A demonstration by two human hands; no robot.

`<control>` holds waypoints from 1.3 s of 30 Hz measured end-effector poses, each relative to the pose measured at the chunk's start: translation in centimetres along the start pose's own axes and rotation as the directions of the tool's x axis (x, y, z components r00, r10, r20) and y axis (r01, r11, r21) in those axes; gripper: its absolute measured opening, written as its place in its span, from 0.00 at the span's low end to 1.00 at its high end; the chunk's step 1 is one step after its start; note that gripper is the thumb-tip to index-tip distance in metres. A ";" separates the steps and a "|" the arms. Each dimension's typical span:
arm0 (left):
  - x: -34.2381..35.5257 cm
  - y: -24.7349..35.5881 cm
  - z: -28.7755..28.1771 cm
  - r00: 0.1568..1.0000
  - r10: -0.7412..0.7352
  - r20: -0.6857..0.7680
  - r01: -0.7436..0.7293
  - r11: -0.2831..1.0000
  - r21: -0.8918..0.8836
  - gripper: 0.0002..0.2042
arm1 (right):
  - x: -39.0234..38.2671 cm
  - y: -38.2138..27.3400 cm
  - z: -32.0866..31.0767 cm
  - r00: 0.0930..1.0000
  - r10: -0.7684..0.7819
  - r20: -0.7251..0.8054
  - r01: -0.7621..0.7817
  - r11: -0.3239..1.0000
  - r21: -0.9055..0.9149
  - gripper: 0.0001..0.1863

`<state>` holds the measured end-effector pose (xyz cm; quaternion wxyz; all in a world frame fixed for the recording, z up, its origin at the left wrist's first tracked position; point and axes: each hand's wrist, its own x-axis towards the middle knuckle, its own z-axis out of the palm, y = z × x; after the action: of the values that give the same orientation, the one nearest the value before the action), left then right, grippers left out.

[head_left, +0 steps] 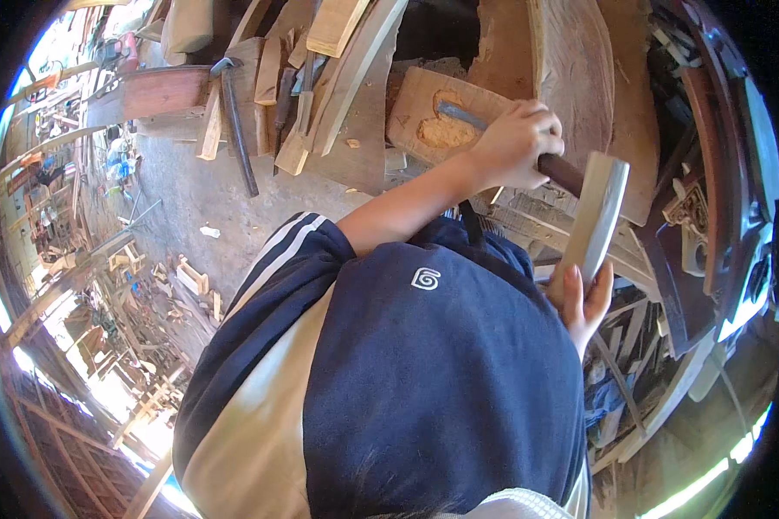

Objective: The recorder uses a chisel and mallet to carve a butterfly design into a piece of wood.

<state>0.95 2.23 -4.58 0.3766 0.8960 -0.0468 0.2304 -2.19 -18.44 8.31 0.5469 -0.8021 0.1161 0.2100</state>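
Observation:
My left hand point(521, 143) is wrapped round a chisel. The chisel's grey blade point(461, 115) rests in a rough hollow cut into a light brown wooden block point(414, 93). Its dark handle point(563, 175) sticks out on the other side of the fist. In my right hand point(585, 304) is a pale wooden mallet-like bar point(599, 212), held at its lower end with the fingers round it. The upper part of the bar stands against or very close to the end of the chisel handle; I cannot tell whether they touch.
A hammer point(236, 130) lies at the left of the workbench, beside wood pieces and several tools. A large curved plank point(576, 78) extends beyond the block. At the right edge stand dark wooden parts and a carved piece point(689, 212). Wood scraps point(190, 278) litter the floor at left.

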 end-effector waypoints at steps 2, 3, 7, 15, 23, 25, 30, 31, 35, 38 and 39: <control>0.0 0.5 -0.3 0.989 -0.040 0.142 0.045 0.998 -0.037 0.09 | -0.3 2.3 -1.9 1.000 -0.023 0.010 0.022 0.997 0.078 0.19; 0.1 0.7 -0.6 0.993 0.017 0.117 -0.016 1.000 -0.013 0.10 | -0.2 3.2 -2.8 0.995 -0.097 0.000 0.096 0.982 0.164 0.19; 0.3 2.1 -0.5 0.981 0.034 0.189 -0.017 0.996 -0.088 0.14 | 1.1 2.9 -6.4 0.968 -0.008 -0.251 0.105 0.923 0.371 0.22; 0.2 1.9 -1.5 0.977 -0.032 0.209 0.053 0.994 -0.096 0.15 | -0.5 -2.0 -3.1 0.994 -0.034 -0.101 0.068 0.931 0.359 0.25; 0.3 1.4 -1.7 0.993 -0.071 0.091 0.084 0.985 -0.149 0.12 | 0.4 -3.4 -4.1 0.977 -0.211 0.033 0.193 0.938 0.288 0.26; 0.1 1.2 -1.2 0.996 -0.036 0.077 0.047 0.987 -0.152 0.10 | 1.0 -3.9 -5.1 0.966 -0.254 0.049 0.221 0.907 0.359 0.27; -0.4 1.3 -0.1 0.997 -0.010 0.072 0.019 0.992 -0.122 0.10 | 1.5 -4.2 -7.1 0.933 -0.358 0.048 0.292 0.826 0.482 0.21; -0.4 1.3 -0.1 0.995 -0.019 0.101 0.028 0.995 -0.095 0.11 | 1.5 -4.0 -7.2 0.954 -0.299 -0.022 0.276 0.846 0.456 0.22; -0.4 1.3 -0.5 0.998 -0.002 0.056 0.006 0.997 -0.074 0.11 | 1.4 -3.5 -7.1 0.970 -0.223 -0.095 0.241 0.845 0.478 0.23; -0.4 1.3 -0.8 0.999 -0.037 0.023 0.038 0.999 -0.033 0.11 | 1.6 -3.5 -6.5 0.981 -0.187 -0.058 0.192 0.855 0.482 0.25; -0.4 1.3 -0.8 0.999 -0.041 0.003 0.041 0.997 -0.065 0.10 | 1.5 -3.6 -6.3 0.984 -0.155 -0.084 0.176 0.864 0.472 0.25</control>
<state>0.00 1.82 -3.40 0.4103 0.8842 -0.0360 0.2203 1.92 -22.90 12.59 0.7410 -0.6538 0.1069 0.1098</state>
